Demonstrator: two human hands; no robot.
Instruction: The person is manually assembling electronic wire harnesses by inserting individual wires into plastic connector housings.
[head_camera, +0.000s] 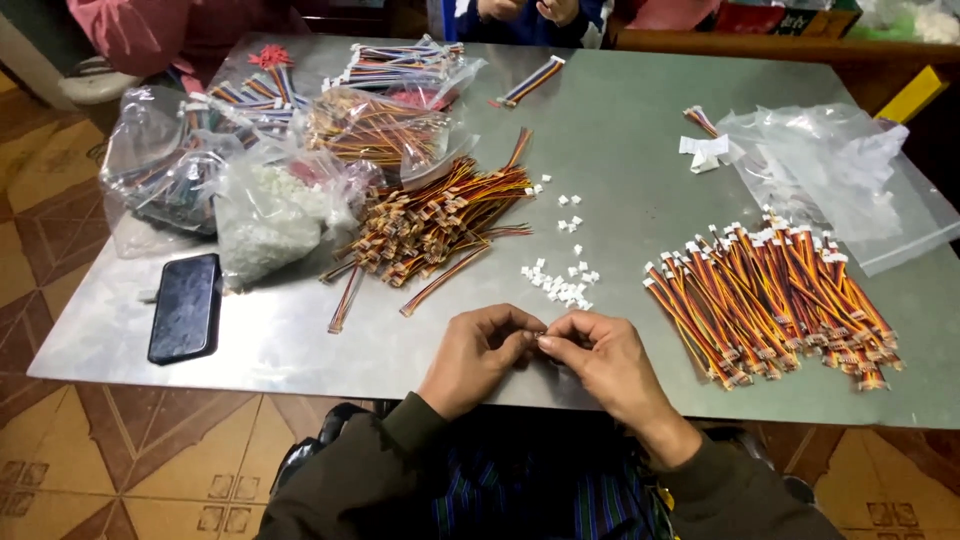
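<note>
My left hand and my right hand meet fingertip to fingertip at the near edge of a metal table. Between them they pinch something small, mostly hidden by the fingers. Just beyond the hands lie several small white plastic connectors. To the right is a row of striped wire harnesses with white connectors on their far ends. To the left of centre lies a loose heap of wire harnesses without white connectors.
A black phone lies at the near left. Clear plastic bags of wires and white parts crowd the far left. An empty clear bag sits at the right. Other people's hands show at the far edge.
</note>
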